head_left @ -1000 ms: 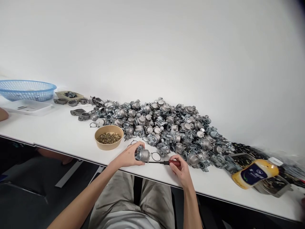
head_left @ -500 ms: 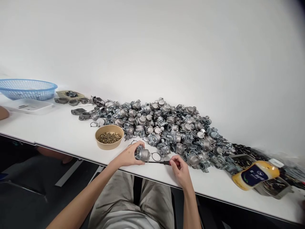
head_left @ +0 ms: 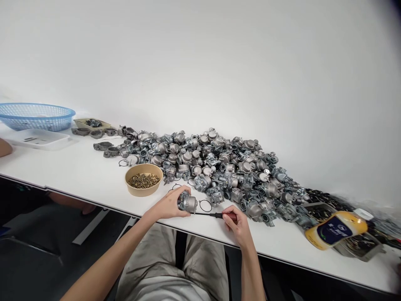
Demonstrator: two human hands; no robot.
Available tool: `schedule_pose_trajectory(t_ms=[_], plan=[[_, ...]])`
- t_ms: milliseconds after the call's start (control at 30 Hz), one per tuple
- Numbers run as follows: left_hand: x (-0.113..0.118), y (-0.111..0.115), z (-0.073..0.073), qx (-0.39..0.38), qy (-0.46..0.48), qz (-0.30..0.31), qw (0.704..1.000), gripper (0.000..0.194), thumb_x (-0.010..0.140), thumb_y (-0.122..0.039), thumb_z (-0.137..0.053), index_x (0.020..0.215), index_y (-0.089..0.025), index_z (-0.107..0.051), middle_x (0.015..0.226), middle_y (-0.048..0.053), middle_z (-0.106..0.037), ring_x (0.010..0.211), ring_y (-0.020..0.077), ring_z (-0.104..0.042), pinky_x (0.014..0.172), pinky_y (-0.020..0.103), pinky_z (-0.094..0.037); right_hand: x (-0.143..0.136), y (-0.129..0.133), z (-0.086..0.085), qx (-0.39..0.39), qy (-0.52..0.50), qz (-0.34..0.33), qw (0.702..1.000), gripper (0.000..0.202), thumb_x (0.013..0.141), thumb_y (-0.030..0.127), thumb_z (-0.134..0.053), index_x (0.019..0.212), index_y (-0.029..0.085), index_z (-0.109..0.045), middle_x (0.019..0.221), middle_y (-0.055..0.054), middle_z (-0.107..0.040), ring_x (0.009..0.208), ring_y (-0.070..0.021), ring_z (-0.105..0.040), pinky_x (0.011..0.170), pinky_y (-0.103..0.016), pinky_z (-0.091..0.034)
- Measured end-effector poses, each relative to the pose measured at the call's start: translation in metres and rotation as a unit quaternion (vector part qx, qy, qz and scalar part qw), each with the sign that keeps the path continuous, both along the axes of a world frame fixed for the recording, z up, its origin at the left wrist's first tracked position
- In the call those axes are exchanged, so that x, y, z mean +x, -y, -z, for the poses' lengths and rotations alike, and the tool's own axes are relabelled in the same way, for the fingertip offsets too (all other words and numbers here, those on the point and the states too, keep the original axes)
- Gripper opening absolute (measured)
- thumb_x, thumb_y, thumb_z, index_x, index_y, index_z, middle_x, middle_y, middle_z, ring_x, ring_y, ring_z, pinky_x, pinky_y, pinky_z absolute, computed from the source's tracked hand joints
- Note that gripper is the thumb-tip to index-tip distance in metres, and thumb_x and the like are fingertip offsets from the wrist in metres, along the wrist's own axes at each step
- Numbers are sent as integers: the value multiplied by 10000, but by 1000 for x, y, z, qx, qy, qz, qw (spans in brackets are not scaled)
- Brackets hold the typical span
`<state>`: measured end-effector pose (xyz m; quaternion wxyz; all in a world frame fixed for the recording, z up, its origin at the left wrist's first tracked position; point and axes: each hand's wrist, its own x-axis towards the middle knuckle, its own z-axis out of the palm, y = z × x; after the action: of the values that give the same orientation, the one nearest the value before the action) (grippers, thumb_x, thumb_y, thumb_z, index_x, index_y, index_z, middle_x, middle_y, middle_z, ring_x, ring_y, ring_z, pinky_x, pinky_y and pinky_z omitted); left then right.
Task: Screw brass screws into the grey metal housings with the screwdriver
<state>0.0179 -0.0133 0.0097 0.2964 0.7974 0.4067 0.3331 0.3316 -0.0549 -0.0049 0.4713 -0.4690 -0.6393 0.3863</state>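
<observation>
Broadly, a long white counter (head_left: 94,175) runs along the wall (head_left: 200,62), carrying a wide heap of metal carburetors (head_left: 219,161). At its far left sits a blue mesh basket (head_left: 37,119), with a shallow translucent tray (head_left: 40,144) in front of it. Toward the right end, a yellow bottle (head_left: 336,230) leans beside a metal tin (head_left: 360,250) of small parts. A tan bowl (head_left: 142,192) in front of the heap's left part contains brass-coloured screws (head_left: 143,181).

Near the front edge, the left hand (head_left: 171,205) has its grip closed around one carburetor (head_left: 189,203), thumb and fingers on opposite sides, its rounded metal bowl facing right. The right hand (head_left: 236,225) has its fingers curled snugly on the red handle of a screwdriver (head_left: 229,216), whose dark shaft points left, its end at the lower side of that carburetor. Just behind the shaft lies a thin black ring (head_left: 200,204).
</observation>
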Motion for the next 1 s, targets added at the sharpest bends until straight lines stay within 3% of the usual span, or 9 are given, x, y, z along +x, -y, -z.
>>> schedule_pose_trajectory(t_ms=[267, 433, 633, 1000], plan=[[4, 7, -4, -3, -5, -19, 1000, 614, 701, -359, -798, 1230, -283, -496, 1289, 45, -567, 1111, 288, -569, 917, 360, -467, 6, -5, 15, 54, -72, 77, 993, 219, 835, 370, -719, 855, 175, -620, 594, 22, -473, 513, -118, -417, 493, -240, -325], [10, 10, 1, 98, -15, 6, 995, 588, 755, -296, -764, 1271, -284, -481, 1344, 62, -544, 1162, 271, -576, 965, 356, -450, 6, -5, 15, 120, -204, 160, 958, 192, 765, 313, -758, 772, 172, -628, 722, -8, -529, 496, -74, -362, 455, -229, -313], [15, 10, 6, 189, -68, 45, 979, 497, 770, -242, -711, 1227, -264, -519, 1370, 94, -528, 1144, 271, -595, 871, 317, -483, -1, -1, 9, 150, -157, 109, 970, 132, 831, 302, -710, 840, 184, -652, 910, -54, -575, 577, -106, -466, 501, -255, -378], [15, 9, 5, 196, -82, 52, 976, 490, 768, -267, -709, 1224, -260, -529, 1366, 99, -531, 1097, 267, -612, 848, 320, -491, 2, -2, 17, 137, -155, 97, 974, 139, 865, 301, -699, 906, 176, -654, 936, -67, -571, 599, -107, -470, 527, -255, -362]])
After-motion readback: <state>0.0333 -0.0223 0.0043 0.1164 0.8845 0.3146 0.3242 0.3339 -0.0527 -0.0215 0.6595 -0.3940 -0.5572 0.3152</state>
